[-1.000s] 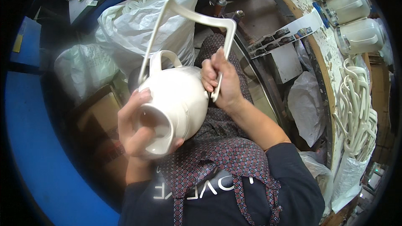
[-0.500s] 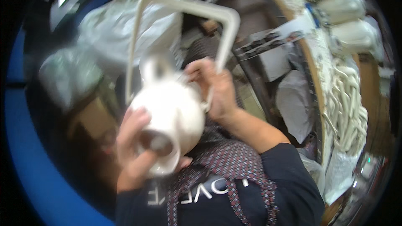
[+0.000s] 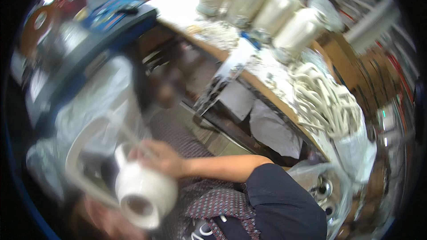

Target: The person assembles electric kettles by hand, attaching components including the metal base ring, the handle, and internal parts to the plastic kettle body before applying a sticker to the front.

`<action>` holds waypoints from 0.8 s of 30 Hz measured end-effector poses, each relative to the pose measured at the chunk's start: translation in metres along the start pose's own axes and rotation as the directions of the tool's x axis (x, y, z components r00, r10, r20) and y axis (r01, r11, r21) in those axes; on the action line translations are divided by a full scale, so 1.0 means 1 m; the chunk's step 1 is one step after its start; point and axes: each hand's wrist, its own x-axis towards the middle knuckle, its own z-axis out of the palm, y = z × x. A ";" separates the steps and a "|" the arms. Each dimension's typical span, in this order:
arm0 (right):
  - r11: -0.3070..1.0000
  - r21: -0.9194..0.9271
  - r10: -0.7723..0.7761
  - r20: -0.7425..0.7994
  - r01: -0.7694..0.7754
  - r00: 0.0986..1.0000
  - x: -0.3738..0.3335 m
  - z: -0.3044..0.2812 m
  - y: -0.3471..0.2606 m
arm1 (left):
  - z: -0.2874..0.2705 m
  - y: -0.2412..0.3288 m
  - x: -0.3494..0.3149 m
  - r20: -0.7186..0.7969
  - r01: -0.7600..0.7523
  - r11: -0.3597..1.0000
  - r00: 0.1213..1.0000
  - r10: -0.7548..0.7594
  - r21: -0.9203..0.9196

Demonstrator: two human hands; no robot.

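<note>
A white kettle (image 3: 149, 191) with a spout and a round opening is at the lower left, tilted so the opening faces me. Its large angular white handle (image 3: 80, 146) stands out to the far left side, blurred. My right hand (image 3: 160, 158) is closed around the base of the handle where it meets the kettle body. Low at the left edge of the kettle is my left hand (image 3: 104, 218), smeared by motion; its fingers cannot be made out.
Several white kettle bodies (image 3: 298, 31) stand on a worn white bench (image 3: 267, 73) at upper right. Beside them, a plastic bag spills pale curved handles (image 3: 322, 98). A clear bag with metal parts (image 3: 324, 189) lies below. Plastic-lined bin (image 3: 102, 89) is left, blue-edged rail (image 3: 98, 46) behind.
The view has swung toward the bench, so kettle and hands now sit lower left. My right hand stays by the handle. My left hand, earlier spread around the opening, is now blurred beside the kettle.
</note>
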 end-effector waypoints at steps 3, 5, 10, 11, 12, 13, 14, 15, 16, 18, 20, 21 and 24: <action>0.916 -0.325 0.224 -0.074 -0.236 0.972 0.018 -0.015 0.005 | 0.020 -0.040 -0.022 0.139 0.668 0.687 0.738 -0.660 -0.288; 0.922 -0.279 0.229 -0.168 -0.269 0.959 0.011 -0.032 0.000 | 0.036 -0.059 -0.035 0.462 0.828 0.218 0.484 -0.743 -0.517; 0.932 -0.280 -0.233 0.023 0.230 0.972 -0.008 -0.007 -0.028 | 0.040 -0.071 -0.039 0.723 0.625 -0.403 0.416 -0.552 -0.668; 0.931 -0.275 -0.217 0.119 0.242 0.969 -0.008 -0.002 -0.038 | 0.045 -0.064 -0.036 0.705 0.614 -0.400 0.399 -0.587 -0.681; 0.929 -0.269 -0.200 0.207 0.253 0.958 -0.008 0.005 -0.045 | 0.047 -0.060 -0.035 0.691 0.606 -0.398 0.380 -0.615 -0.688; 0.915 -0.336 -0.177 0.166 0.225 0.970 -0.005 0.011 -0.048 | 0.047 -0.059 -0.034 0.684 0.613 -0.386 0.376 -0.625 -0.690; 0.909 -0.350 -0.166 0.191 0.225 0.967 -0.002 0.010 -0.050 | 0.047 -0.059 -0.034 0.680 0.621 -0.376 0.371 -0.632 -0.688; 0.904 -0.364 -0.154 0.213 0.224 0.965 0.000 0.008 -0.052 | 0.047 -0.058 -0.033 0.679 0.631 -0.367 0.366 -0.637 -0.684; 0.899 -0.378 -0.140 0.232 0.222 0.963 0.001 0.006 -0.052 | 0.047 -0.057 -0.033 0.675 0.638 -0.355 0.367 -0.640 -0.684; 0.896 -0.382 -0.146 0.224 0.225 0.964 -0.004 0.006 -0.052 | 0.046 -0.054 -0.034 0.670 0.653 -0.335 0.367 -0.645 -0.679; 0.894 -0.378 -0.160 0.231 0.240 0.960 -0.007 0.003 -0.052 | 0.050 -0.053 -0.035 0.651 0.661 -0.308 0.364 -0.666 -0.685; 0.895 -0.371 -0.162 0.244 0.246 0.956 -0.009 0.004 -0.050 | 0.050 -0.051 -0.037 0.645 0.667 -0.295 0.364 -0.672 -0.684; 0.877 -0.356 -0.217 0.306 0.323 0.927 -0.010 -0.003 -0.053 | 0.049 -0.044 -0.033 0.622 0.715 -0.236 0.339 -0.706 -0.658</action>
